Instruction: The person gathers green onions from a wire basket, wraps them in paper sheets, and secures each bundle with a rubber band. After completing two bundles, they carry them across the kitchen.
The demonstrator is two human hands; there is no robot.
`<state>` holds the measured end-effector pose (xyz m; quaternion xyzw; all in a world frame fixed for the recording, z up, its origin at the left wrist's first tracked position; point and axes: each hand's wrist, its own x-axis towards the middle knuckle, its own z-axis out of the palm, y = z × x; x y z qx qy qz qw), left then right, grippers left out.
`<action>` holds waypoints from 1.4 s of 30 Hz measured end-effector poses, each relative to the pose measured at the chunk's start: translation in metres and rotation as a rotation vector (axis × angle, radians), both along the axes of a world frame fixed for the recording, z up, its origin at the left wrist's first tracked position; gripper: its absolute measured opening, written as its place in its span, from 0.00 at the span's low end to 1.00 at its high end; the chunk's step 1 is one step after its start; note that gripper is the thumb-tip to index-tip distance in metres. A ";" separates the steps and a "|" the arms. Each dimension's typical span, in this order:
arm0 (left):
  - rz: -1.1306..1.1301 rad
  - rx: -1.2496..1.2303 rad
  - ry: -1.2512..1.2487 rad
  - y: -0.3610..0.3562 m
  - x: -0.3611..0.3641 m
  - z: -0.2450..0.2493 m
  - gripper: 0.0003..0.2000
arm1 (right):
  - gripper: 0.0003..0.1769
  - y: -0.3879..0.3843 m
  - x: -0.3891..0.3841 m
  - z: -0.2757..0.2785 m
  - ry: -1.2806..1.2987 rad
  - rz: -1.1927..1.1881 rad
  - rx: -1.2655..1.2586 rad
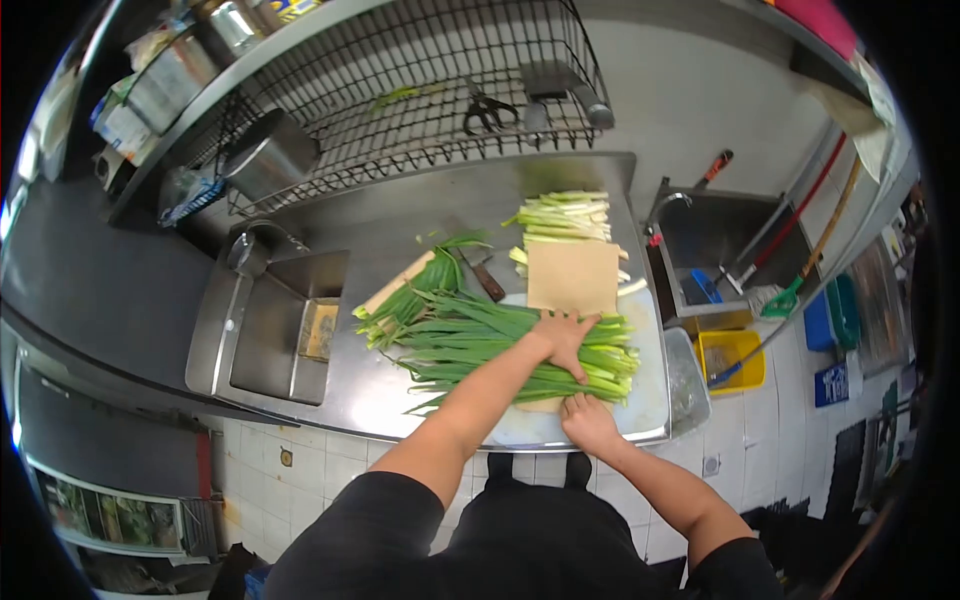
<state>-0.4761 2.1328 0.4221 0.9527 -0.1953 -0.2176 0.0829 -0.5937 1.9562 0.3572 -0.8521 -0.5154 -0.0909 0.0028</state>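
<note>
The left hand is nearer, fingers spread: green onions lie right beneath them, trailing lengthwise far out leftward! The right hand curls by their near edge; whether it's grasping anything, I can't tell.

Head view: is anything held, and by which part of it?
The left hand lies spread on the green onions, toward their pale end; the right hand is at the edge of the tan sheet below. Whether either grips cannot be told.
</note>
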 end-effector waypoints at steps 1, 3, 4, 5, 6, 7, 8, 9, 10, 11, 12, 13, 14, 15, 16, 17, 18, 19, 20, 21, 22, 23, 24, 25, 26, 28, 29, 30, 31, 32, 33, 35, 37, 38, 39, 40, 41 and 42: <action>-0.002 0.001 0.007 0.000 -0.001 0.002 0.70 | 0.08 -0.001 0.001 0.000 -0.023 0.051 0.003; 0.017 0.011 -0.010 -0.001 -0.005 -0.001 0.71 | 0.08 -0.002 -0.001 -0.004 -0.070 0.121 0.012; 0.010 0.001 -0.014 -0.001 -0.004 -0.006 0.71 | 0.08 0.001 0.002 -0.007 -0.051 0.120 0.001; 0.003 -0.007 -0.022 0.001 -0.002 -0.008 0.71 | 0.07 0.004 0.006 -0.011 -0.036 0.120 -0.007; 0.008 -0.009 -0.028 0.000 -0.003 -0.008 0.71 | 0.07 0.007 0.009 -0.015 -0.081 0.123 0.029; 0.009 -0.013 -0.030 0.001 -0.003 -0.008 0.71 | 0.06 0.007 0.012 -0.018 -0.064 0.123 0.056; 0.025 -0.004 -0.049 0.002 -0.004 -0.004 0.71 | 0.05 0.006 0.013 -0.016 -0.040 0.119 0.081; 0.025 -0.026 -0.025 0.002 -0.005 -0.002 0.70 | 0.05 0.005 0.016 -0.016 -0.056 0.133 0.086; 0.022 -0.053 0.006 0.001 -0.007 0.001 0.70 | 0.04 0.002 0.016 -0.010 0.008 0.086 0.167; 0.022 -0.061 0.030 0.001 -0.010 0.003 0.68 | 0.04 -0.002 0.012 -0.003 0.081 0.033 0.245; 0.023 -0.067 0.037 -0.003 -0.016 0.003 0.68 | 0.04 -0.007 0.004 0.003 0.088 0.033 0.238; 0.009 -0.077 0.091 -0.007 -0.025 0.004 0.68 | 0.05 -0.012 -0.005 0.011 0.153 0.019 0.230; -0.010 -0.084 0.145 -0.010 -0.032 0.004 0.67 | 0.07 -0.015 -0.013 0.017 0.217 -0.001 0.224; -0.024 -0.077 0.164 -0.014 -0.039 0.002 0.63 | 0.07 -0.017 -0.020 0.022 0.184 0.017 0.265; -0.029 -0.140 0.115 -0.013 -0.039 -0.016 0.62 | 0.08 -0.020 -0.029 0.029 0.164 0.013 0.295; -0.044 -0.221 0.093 -0.016 -0.043 -0.036 0.61 | 0.07 -0.020 -0.035 0.028 0.162 -0.041 0.258; -0.018 -0.226 0.135 -0.016 -0.044 -0.020 0.59 | 0.06 -0.022 -0.038 0.024 0.169 -0.109 0.206; -0.021 -0.178 0.101 -0.018 -0.044 -0.018 0.59 | 0.06 -0.023 -0.037 0.032 0.211 -0.102 0.155; 0.008 -0.117 0.161 -0.019 -0.040 -0.005 0.59 | 0.07 -0.022 -0.034 0.034 0.109 -0.109 0.122; 0.002 -0.119 0.179 -0.015 -0.035 -0.005 0.59 | 0.07 -0.018 -0.029 0.036 0.089 -0.111 0.149; 0.010 -0.111 0.185 -0.012 -0.032 -0.004 0.59 | 0.07 -0.016 -0.023 0.037 0.058 -0.097 0.185; -0.008 -0.120 0.189 -0.012 -0.031 -0.006 0.59 | 0.07 -0.018 -0.019 0.033 0.059 -0.115 0.176; 0.000 -0.122 0.212 -0.008 -0.028 -0.007 0.59 | 0.07 -0.017 -0.011 0.028 0.028 -0.060 0.178; 0.014 -0.114 0.233 -0.012 -0.022 -0.012 0.59 | 0.08 -0.021 -0.003 0.026 -0.002 0.001 0.189; 0.013 -0.115 0.227 -0.011 -0.020 -0.014 0.59 | 0.08 -0.021 0.004 0.029 -0.007 0.000 0.188; 0.025 -0.145 0.242 -0.010 -0.017 -0.016 0.59 | 0.12 -0.021 0.012 0.034 -0.010 0.101 0.225; 0.027 -0.146 0.237 -0.010 -0.016 -0.016 0.59 | 0.12 -0.021 0.014 0.034 -0.014 0.104 0.224; 0.015 -0.134 0.260 -0.010 -0.015 -0.015 0.59 | 0.15 -0.023 0.017 0.036 0.005 0.165 0.162; 0.005 -0.123 0.282 -0.010 -0.013 -0.016 0.59 | 0.17 -0.023 0.020 0.038 0.022 0.228 0.099; 0.010 -0.124 0.276 -0.009 -0.010 -0.018 0.59 | 0.17 -0.024 0.022 0.039 0.016 0.234 0.098; 0.023 -0.130 0.307 -0.010 -0.009 -0.022 0.60 | 0.18 -0.025 0.021 0.041 -0.028 0.266 0.074; 0.041 -0.141 0.328 -0.011 -0.001 -0.034 0.61 | 0.19 -0.026 0.024 0.041 -0.083 0.306 0.046; 0.022 -0.112 0.359 -0.012 0.004 -0.036 0.62 | 0.25 -0.023 0.027 0.046 -0.145 0.119 0.167; 0.032 -0.117 0.357 -0.012 0.002 -0.032 0.62 | 0.25 -0.021 0.029 0.053 -0.145 0.130 0.165; -0.012 -0.088 0.341 -0.012 -0.001 -0.029 0.62 | 0.34 -0.020 0.031 0.060 -0.116 0.008 0.204; -0.056 -0.057 0.323 -0.011 -0.003 -0.025 0.63 | 0.44 -0.017 0.034 0.068 -0.088 -0.116 0.244; -0.047 -0.056 0.322 -0.012 -0.005 -0.025 0.63 | 0.44 -0.016 0.041 0.066 -0.088 -0.108 0.247; -0.025 -0.046 0.281 -0.013 -0.009 -0.023 0.60 | 0.52 -0.016 0.048 0.062 -0.021 -0.127 0.216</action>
